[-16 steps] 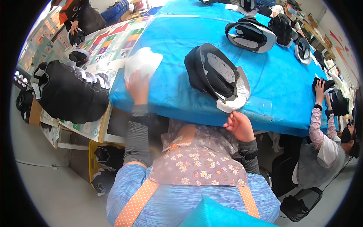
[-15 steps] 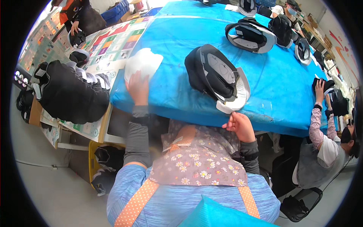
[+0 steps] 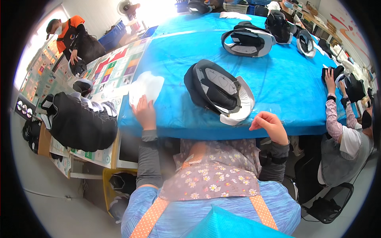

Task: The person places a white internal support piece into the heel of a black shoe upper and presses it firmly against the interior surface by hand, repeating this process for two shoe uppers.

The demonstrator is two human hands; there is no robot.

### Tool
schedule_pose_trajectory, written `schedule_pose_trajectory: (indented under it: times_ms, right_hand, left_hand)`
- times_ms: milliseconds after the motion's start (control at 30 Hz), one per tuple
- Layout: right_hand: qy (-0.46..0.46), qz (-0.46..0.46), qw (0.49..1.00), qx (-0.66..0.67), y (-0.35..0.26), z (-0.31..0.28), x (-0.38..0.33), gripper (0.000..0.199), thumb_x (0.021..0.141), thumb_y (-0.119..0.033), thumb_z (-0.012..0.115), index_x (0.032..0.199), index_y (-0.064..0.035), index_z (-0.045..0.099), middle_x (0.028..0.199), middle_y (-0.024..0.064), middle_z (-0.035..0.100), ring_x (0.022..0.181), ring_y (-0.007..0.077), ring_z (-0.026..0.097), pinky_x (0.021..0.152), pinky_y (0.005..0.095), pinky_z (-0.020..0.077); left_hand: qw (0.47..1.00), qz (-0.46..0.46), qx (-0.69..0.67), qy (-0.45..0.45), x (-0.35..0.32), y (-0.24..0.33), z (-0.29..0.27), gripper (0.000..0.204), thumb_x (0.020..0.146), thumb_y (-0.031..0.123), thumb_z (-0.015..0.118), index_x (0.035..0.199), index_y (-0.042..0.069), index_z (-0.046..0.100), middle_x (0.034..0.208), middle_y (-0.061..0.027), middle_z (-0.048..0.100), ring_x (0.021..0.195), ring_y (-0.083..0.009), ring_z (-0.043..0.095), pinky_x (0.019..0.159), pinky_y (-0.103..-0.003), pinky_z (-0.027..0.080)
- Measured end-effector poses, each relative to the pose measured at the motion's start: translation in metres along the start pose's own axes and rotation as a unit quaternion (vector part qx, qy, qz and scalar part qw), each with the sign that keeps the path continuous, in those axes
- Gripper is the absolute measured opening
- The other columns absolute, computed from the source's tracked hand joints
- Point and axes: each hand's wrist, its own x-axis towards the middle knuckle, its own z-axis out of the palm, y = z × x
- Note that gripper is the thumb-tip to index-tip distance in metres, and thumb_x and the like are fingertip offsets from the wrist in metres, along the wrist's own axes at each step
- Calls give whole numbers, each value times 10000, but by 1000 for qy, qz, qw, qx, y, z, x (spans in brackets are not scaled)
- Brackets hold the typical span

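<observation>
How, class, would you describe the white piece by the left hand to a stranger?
On the blue-covered table, find the near left corner. There lies a white piece, with the left hand at its near edge. Unlike the black-and-white piece to its right, it is plain white and looks flat.

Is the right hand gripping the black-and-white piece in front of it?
No, the right hand is apart from the black-and-white piece, with blue table cover visible between them.

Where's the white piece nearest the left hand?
In the head view, the white piece lies left of centre on the blue cover, its near end partly covered by the left hand.
</observation>
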Motion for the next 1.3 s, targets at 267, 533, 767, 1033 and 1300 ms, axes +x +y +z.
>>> schedule_pose_trajectory:
  times_ms: [267, 533, 767, 1033, 1300]
  right_hand:
    - [-98, -137, 974, -153, -57, 21, 23, 134, 976, -129, 656, 995, -1, 688, 922, 42, 715, 888, 107, 657, 807, 265, 509]
    - [133, -330, 927, -116, -29, 89, 57, 403, 860, 36, 717, 1243, -61, 641, 1277, 111, 633, 957, 184, 679, 799, 309, 539]
    - [28, -492, 789, -367, -25, 89, 70, 518, 752, 67, 691, 1251, -66, 657, 1196, 122, 696, 943, 319, 687, 801, 377, 566]
    - [-1, -168, 986, -17, -18, 98, 57, 123, 1010, -136, 634, 1012, -13, 625, 854, 59, 696, 715, 106, 696, 631, 233, 499]
    - [38, -91, 995, -14, -5, 100, 71, 435, 933, -341, 747, 1060, 34, 565, 828, 95, 678, 712, 154, 675, 624, 277, 512]
  left_hand:
    - [986, -65, -149, 26, -1, 13, -23, 133, 921, 120, 694, 986, 24, 628, 988, -129, 698, 937, -325, 645, 872, -405, 508]
    - [645, -261, -705, -138, 21, 77, -142, 352, 991, 86, 622, 1319, 7, 520, 964, -81, 685, 851, -142, 643, 762, -285, 525]
    - [561, -229, -690, -395, 12, 123, -158, 466, 954, 164, 648, 1378, 36, 499, 877, -25, 668, 694, -63, 576, 561, -190, 414]
    - [598, 110, -758, -238, 8, 136, -124, 540, 1052, 415, 504, 1399, 4, 546, 1391, -131, 500, 1140, -228, 594, 914, -346, 499]
    - [794, 135, -573, -154, 15, 186, -143, 457, 926, -83, 550, 1374, 5, 543, 1221, -152, 691, 1138, -297, 672, 946, -343, 537]
